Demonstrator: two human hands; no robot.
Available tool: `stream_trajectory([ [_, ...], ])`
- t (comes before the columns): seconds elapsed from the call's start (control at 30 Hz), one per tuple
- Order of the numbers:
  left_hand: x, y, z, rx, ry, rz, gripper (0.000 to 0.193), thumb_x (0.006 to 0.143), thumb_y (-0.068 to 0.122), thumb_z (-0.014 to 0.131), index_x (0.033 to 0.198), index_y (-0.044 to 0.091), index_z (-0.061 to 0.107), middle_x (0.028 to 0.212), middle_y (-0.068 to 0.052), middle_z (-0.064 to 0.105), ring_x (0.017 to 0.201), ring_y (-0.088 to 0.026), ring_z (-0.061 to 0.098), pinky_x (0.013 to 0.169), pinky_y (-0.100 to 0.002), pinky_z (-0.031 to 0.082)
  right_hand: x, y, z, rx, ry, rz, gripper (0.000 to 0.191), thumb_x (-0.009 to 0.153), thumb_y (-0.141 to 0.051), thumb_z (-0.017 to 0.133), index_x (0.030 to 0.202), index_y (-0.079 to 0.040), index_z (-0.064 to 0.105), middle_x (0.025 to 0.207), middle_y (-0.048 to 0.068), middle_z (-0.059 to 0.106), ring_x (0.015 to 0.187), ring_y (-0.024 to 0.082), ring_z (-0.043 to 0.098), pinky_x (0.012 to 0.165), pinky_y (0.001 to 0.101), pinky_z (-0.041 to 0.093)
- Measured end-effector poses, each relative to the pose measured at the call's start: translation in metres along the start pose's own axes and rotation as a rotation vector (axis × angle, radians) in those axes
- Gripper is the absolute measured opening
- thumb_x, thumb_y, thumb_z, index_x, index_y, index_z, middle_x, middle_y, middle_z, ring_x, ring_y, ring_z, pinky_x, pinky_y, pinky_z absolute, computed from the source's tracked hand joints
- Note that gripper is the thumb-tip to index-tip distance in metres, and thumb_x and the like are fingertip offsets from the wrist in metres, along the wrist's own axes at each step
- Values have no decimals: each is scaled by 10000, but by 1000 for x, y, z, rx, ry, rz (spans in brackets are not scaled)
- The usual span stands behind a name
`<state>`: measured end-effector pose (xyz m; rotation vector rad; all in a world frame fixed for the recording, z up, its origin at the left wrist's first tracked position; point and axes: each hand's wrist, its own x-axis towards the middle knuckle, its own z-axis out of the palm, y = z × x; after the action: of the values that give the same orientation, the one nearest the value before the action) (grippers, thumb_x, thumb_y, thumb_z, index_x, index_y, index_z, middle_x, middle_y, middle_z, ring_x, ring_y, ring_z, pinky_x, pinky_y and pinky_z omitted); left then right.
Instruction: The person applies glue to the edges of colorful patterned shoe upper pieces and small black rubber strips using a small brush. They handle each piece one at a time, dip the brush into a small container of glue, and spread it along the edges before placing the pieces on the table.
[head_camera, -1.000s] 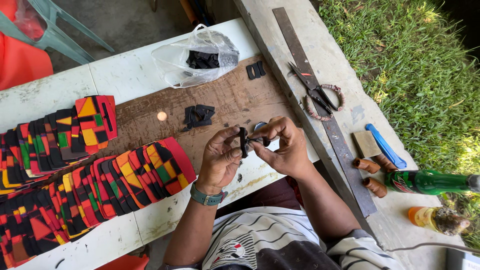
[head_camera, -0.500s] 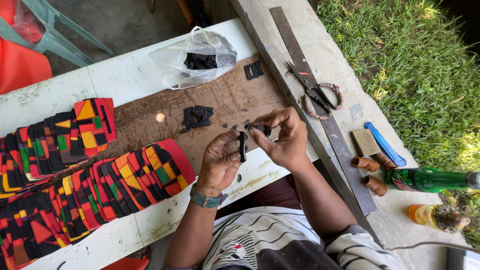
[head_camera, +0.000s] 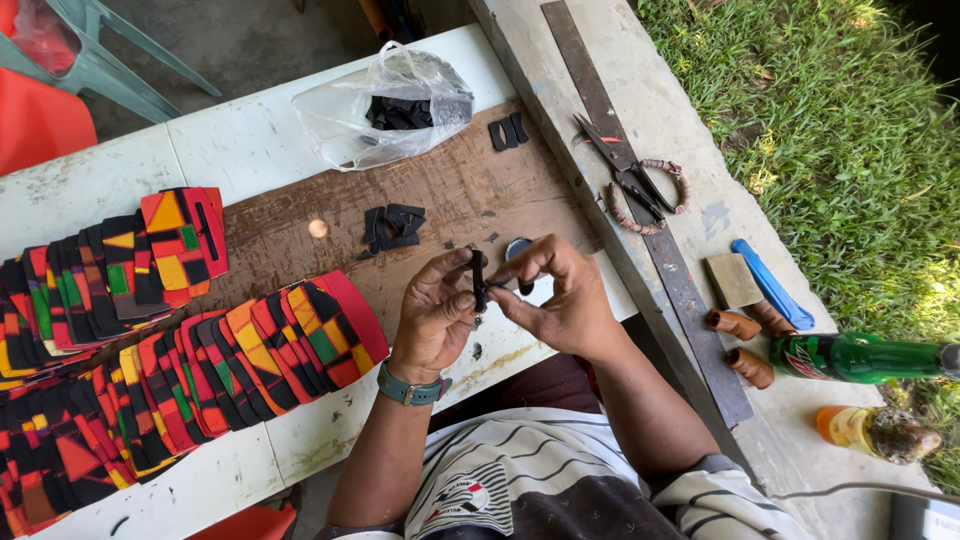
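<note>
Head view: left hand (head_camera: 432, 312) pinches small black strip (head_camera: 479, 280) upright at frame centre, steadied for work. Right hand (head_camera: 562, 298) closes fingertips on strip's side. Colourful patterned pieces (head_camera: 170, 370) overlapped in rows, left of frame, on worktop (head_camera: 250, 140). Scissors (head_camera: 625, 172) upper right.

Clear plastic bag (head_camera: 385, 115) on table top; red-labelled green bottle (head_camera: 860, 357) right

Plastic bag (head_camera: 385, 115) at board's (head_camera: 450, 200) far edge; loose strap pieces (head_camera: 392, 226) mid-board. Stacked pieces (head_camera: 180, 350) cover table's (head_camera: 240, 140) left end. Scissors (head_camera: 630, 180) lie on ruler (head_camera: 640, 210) on ledge (head_camera: 700, 130), right.
</note>
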<state>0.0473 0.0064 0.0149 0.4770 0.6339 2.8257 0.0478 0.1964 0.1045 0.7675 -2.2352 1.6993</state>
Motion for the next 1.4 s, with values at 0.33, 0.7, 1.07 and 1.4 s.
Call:
stream_trajectory([
  [0.33,10,4,-19,51,94,68,453,930,-133,688,1362,-35,596,1314,-164,663,1157,-222,673,987,-354,588,-36,94,-42,712,-21,224,420,814,59,814,986,-120,475,945,107,727,910,190,699,806,351,562],
  [0.7,205,-42,-49,993,338,105,400,872,-65,712,1271,-59,677,1287,-163,697,1135,-203,661,930,-306,568,-85,245,-82,1337,-66,439,396,829,-3,839,985,-119,494,792,21,595,791,175,595,844,397,496],
  [1.07,326,-93,-61,1633,385,159,401,820,-15,762,1216,39,725,1201,-162,729,1078,-283,698,933,-378,552,-46,278,-129,1381,-74,587,348,831,16,821,983,-99,531,862,63,678,809,180,647,816,359,538],
  [1.4,327,-102,-72,1795,483,366,444,788,33,816,1210,30,677,1204,-191,678,1113,-379,641,968,-450,508,-43,281,-126,1367,-17,603,312,850,2,809,992,-111,555,877,39,686,814,169,662,820,360,545],
])
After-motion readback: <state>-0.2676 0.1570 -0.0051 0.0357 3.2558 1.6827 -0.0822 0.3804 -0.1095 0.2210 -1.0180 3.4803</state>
